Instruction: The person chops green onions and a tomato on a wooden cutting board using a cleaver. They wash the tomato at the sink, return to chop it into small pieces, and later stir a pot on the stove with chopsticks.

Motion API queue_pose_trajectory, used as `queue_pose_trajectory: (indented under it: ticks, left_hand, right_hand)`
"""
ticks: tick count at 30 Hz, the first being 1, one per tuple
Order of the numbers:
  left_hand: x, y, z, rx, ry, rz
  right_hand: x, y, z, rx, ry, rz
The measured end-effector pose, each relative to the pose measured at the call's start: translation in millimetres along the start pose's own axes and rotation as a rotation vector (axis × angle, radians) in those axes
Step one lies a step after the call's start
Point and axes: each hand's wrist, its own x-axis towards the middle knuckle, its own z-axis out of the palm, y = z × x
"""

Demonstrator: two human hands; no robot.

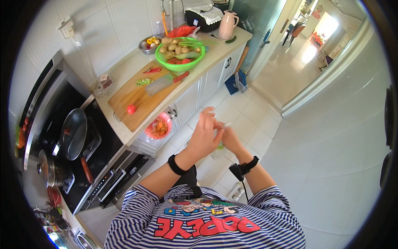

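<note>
My left hand (pixel 203 133) and my right hand (pixel 230 137) are raised close together in front of my body, over the tiled floor. Their fingers are blurred. A small whitish thing (pixel 228 125) shows at the fingertips, too blurred to name; which hand holds it cannot be told. Below the hands hangs or lies something clear with a green part (pixel 220 147), partly hidden. On the counter to the left, a wooden cutting board (pixel 124 101) bears a cleaver (pixel 159 85) with a red handle, a tomato (pixel 131 109), chopped green pieces (pixel 143 82) and red chili peppers (pixel 153 70).
A green basket (pixel 180 67) of potatoes and other vegetables, a metal bowl (pixel 148 51) and a pink jug (pixel 228 26) stand on the counter. A pink bowl (pixel 168 119) of scraps is below its edge. At left, a frying pan (pixel 74 133) and a lidded pot (pixel 46 169) sit on the stove.
</note>
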Motion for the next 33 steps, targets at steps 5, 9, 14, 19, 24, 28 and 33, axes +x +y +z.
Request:
queue_pose_trajectory:
  ticks: [5,9,14,19,24,28,33]
  left_hand:
    - [56.4,-86.1,50.3,-0.383,-0.419,-0.139]
    - [97.8,-132.6,77.3,-0.738,-0.507,-0.457]
    - [159.7,-171.2,83.8,-0.973,-0.71,-0.754]
    - [203.1,-178.3,110.7,-1.16,-0.553,-0.984]
    - [258.6,-195.6,151.0,-0.66,-0.396,-0.558]
    - [327.2,-209.5,184.1,-0.323,-0.275,-0.339]
    - [403.4,-201.9,221.7,-0.113,0.041,-0.22]
  right_hand:
    - [45.4,4.9,-68.4,0.178,0.112,0.592]
    - [79.3,1.2,-98.1,0.219,0.078,0.697]
    - [107.0,15.8,-131.0,0.026,-0.088,0.686]
    - [136.2,57.7,-145.5,-1.112,-0.162,0.201]
    - [186.7,103.1,-169.7,-1.165,-0.046,0.165]
    - [244.3,123.3,-225.2,-1.075,-0.019,0.079]
    - [310.9,130.0,-327.0,-0.884,-0.178,-0.136]
